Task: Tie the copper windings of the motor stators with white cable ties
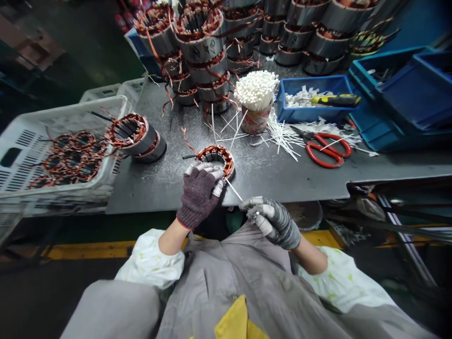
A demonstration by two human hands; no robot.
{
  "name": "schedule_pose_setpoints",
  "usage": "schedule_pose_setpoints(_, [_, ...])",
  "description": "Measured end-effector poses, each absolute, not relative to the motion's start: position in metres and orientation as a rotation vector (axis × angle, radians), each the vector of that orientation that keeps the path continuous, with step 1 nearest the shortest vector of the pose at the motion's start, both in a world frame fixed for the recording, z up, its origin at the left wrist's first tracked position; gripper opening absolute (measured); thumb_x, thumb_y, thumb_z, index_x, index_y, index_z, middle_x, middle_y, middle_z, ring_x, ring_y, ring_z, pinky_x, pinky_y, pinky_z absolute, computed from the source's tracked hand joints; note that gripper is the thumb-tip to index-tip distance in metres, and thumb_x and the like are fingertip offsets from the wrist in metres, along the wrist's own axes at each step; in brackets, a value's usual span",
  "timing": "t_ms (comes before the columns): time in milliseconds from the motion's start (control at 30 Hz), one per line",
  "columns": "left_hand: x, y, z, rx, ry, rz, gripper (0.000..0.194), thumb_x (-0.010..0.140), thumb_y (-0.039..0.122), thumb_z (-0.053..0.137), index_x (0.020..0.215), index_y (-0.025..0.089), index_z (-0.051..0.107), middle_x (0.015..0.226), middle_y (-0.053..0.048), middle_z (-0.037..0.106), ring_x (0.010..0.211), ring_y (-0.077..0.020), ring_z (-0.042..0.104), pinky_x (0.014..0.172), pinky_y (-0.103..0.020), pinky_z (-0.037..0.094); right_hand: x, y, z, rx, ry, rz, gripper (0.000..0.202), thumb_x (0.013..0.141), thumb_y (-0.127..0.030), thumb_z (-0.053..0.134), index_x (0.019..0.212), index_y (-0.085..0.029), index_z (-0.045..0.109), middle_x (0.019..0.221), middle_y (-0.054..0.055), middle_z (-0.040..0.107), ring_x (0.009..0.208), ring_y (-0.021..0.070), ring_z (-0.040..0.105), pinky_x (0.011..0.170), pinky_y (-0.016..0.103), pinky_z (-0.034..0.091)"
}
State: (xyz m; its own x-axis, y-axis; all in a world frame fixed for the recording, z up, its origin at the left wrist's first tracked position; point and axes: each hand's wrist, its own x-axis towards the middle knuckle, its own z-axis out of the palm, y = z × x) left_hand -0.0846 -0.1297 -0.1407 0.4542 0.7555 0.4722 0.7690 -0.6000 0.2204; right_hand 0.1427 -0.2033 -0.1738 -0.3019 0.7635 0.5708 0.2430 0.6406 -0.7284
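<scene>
A motor stator (226, 162) with copper windings stands near the table's front edge, a black lead poking out at its left. My left hand (199, 192), in a dark maroon glove with pale fingertips, grips its near left rim with bent fingers. From the stator's near side a thin white cable tie (233, 190) runs down to the right. Its free end is pinched by my right hand (271, 221), in a grey glove, just off the table edge. More white ties (213, 123) stick up at the stator's far side.
Behind stand stacked stators (205, 52) and a can (254, 121) packed with white ties. Loose ties (282, 141) and red-handled scissors (326, 148) lie right, before a blue bin (318, 113) holding a yellow-black cutter (335, 100). Left are two stacked stators (141, 139) and a white crate (122, 106).
</scene>
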Motion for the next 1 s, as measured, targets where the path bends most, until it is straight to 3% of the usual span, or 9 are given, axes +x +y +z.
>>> schedule_pose_setpoints(767, [-0.084,-0.129,-0.140,-2.650,-1.386,-0.860,0.018,0.096,0.029,0.055,0.108,0.021,0.067,0.111,-0.007,0.074,0.120,-0.0249,0.062,0.111,-0.049,0.039,0.146,-0.200,-0.174,-0.835,-1.858,0.650,0.019,0.095,-0.014,0.048,0.099,-0.024,0.063,0.098,0.007,0.074,0.087,0.0178,0.073,0.076,0.031,0.062])
schedule_pose_setpoints(1000, [-0.080,-0.131,-0.143,-2.609,-1.461,-0.923,0.018,0.097,0.029,0.053,0.108,0.021,0.065,0.110,-0.006,0.074,0.120,-0.0245,0.062,0.113,-0.048,0.037,0.120,-0.164,-0.183,-0.871,-1.779,0.735,0.019,0.098,-0.025,0.049,0.101,-0.023,0.068,0.113,0.010,0.074,0.101,0.0191,0.072,0.091,0.035,0.060])
